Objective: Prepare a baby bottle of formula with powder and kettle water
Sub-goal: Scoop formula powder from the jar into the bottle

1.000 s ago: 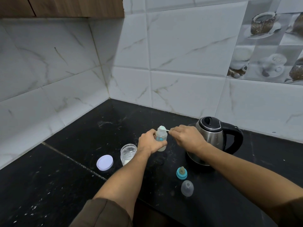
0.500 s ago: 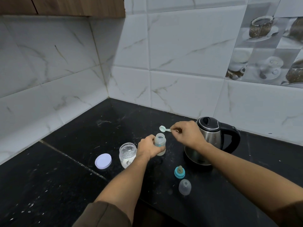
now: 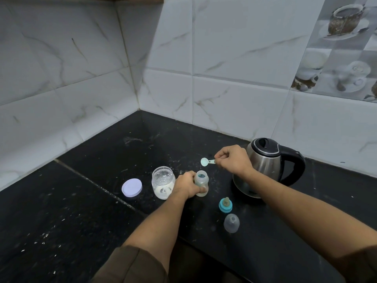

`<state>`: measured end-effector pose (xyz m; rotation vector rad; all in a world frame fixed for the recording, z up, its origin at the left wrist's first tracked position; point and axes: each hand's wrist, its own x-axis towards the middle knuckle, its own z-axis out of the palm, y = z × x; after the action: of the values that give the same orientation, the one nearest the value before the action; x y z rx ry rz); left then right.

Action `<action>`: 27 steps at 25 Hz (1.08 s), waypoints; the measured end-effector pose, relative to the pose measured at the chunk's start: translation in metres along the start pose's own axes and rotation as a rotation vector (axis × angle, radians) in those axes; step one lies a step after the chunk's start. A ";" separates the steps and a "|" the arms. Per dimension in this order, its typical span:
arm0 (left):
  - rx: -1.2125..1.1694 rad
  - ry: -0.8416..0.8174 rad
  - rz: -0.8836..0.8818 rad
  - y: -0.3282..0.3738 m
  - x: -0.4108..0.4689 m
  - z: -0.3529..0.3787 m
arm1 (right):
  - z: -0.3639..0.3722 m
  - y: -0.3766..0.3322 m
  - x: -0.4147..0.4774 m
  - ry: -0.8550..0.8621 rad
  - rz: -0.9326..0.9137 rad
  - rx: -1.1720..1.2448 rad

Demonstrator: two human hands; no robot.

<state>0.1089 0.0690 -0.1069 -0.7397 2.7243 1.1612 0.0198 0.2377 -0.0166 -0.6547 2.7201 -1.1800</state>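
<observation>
A small clear baby bottle [image 3: 201,181] stands open and upright on the black counter [image 3: 102,211], and my left hand [image 3: 188,185] grips it around its lower part. Just above and behind the bottle, my right hand [image 3: 232,159] pinches the handle of a pale green scoop [image 3: 205,161], whose bowl points left. A glass jar [image 3: 163,185] with white powder at its bottom stands open to the left of the bottle. The steel kettle [image 3: 265,166] with black lid and handle stands at the right.
The jar's white lid [image 3: 132,188] lies flat to the left of the jar. A teal nipple ring [image 3: 225,204] and a clear dome cap [image 3: 231,223] sit in front of the kettle. Tiled walls meet in a corner behind. White specks dot the counter.
The scoop has lifted off the bottle's mouth and moved up and back a little with my right hand. My left hand stays on the bottle.
</observation>
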 end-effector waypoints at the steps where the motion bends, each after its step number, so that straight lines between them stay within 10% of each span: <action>1: -0.015 0.001 -0.004 0.001 -0.001 -0.002 | 0.000 -0.001 0.001 0.002 0.014 0.017; 6: -0.126 0.023 0.113 0.019 -0.010 -0.020 | -0.010 -0.013 0.006 0.048 0.035 0.087; 14: 0.135 0.617 0.571 0.032 0.000 -0.069 | -0.006 -0.059 0.018 -0.018 -0.008 0.075; 27: 0.116 0.690 0.499 -0.047 -0.014 -0.115 | 0.065 -0.120 0.020 -0.174 -0.047 -0.031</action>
<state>0.1551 -0.0332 -0.0527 -0.5245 3.6787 0.9151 0.0605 0.1125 0.0257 -0.7901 2.5964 -1.0388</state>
